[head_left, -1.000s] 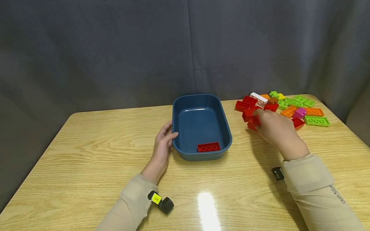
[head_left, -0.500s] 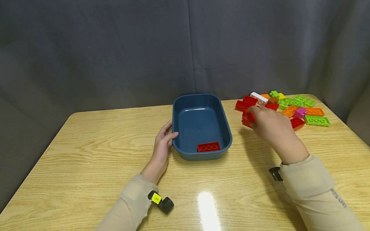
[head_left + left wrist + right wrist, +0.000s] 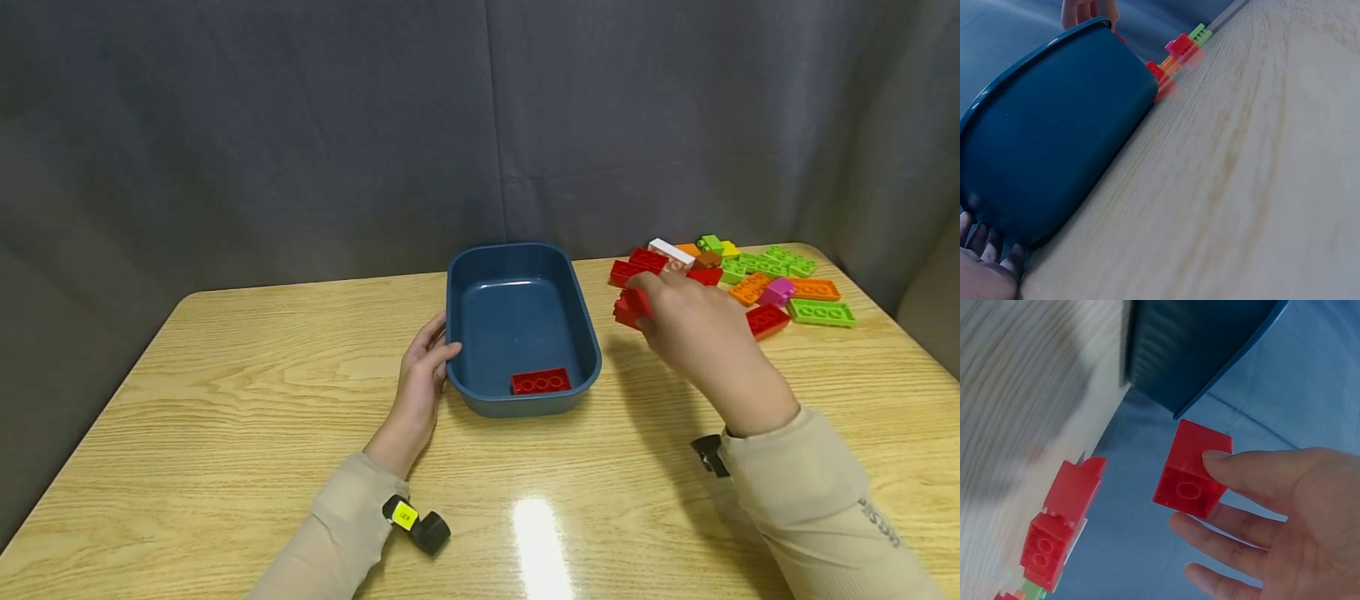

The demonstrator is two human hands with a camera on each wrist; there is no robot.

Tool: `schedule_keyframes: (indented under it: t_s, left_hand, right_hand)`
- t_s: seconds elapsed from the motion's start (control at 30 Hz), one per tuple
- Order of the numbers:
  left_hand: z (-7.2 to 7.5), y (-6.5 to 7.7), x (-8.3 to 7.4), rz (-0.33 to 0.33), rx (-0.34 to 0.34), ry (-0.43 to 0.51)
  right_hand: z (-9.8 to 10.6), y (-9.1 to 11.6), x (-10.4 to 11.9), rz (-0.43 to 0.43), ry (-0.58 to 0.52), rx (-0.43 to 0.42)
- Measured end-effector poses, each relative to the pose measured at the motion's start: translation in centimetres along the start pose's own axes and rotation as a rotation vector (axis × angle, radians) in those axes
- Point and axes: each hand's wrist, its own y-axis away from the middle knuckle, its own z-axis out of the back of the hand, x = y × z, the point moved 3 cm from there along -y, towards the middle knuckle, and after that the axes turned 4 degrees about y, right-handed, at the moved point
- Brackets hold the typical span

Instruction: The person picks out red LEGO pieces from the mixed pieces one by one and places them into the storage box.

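Observation:
In the head view, a deep blue plastic tub (image 3: pixel 517 333) stands mid-table. One dark red toy brick (image 3: pixel 541 382) lies inside, at the near end. My left hand (image 3: pixel 422 377) holds the tub's left side, thumb at the rim and fingers along the outer wall; the left wrist view shows those fingers (image 3: pixel 991 247) against it. My right hand (image 3: pixel 697 333) pinches a red toy brick (image 3: pixel 1191 469) between thumb and fingers, raised over the table to the right of the tub. The brick's hollow underside with a round tube shows in the right wrist view.
Behind and right of my right hand, toy bricks lie in a loose pile: red bricks (image 3: pixel 647 260), a white one (image 3: pixel 671 252), green (image 3: pixel 822 313), orange (image 3: pixel 816 289) and a magenta one (image 3: pixel 777 292). A dark grey curtain (image 3: pixel 337 142) hangs behind the wooden table (image 3: pixel 262 375).
My right hand has lifted the red brick from the front of the pile and moved a little left toward the tub. The left hand and tub stay in place.

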Motion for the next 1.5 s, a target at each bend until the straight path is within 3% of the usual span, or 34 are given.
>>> schedule_keyframes:
  t_s: [0.37, 0.63, 0.93, 1.17, 1.5]
  left_hand:
    - [0.0, 0.0, -0.1, -0.002, 0.001, -0.012]
    - [0.0, 0.0, -0.2, -0.004, -0.004, -0.018]
    - [0.0, 0.1, -0.2, 0.001, -0.007, -0.012]
    - [0.0, 0.1, -0.1, 0.004, 0.001, -0.017]
    - [-0.1, 0.1, -0.1, 0.010, -0.006, -0.010]
  right_hand:
    - [0.6, 0.1, 1.2, 0.076, 0.011, -0.109]
    - [0.6, -0.1, 1.9, 0.079, -0.018, -0.099]
    - [0.5, -0.2, 3.1, 0.148, -0.053, -0.153]
    - [0.1, -0.2, 4.0, 0.168, -0.060, -0.121]
    - [-0.8, 0.1, 5.2, 0.262, -0.048, -0.130]
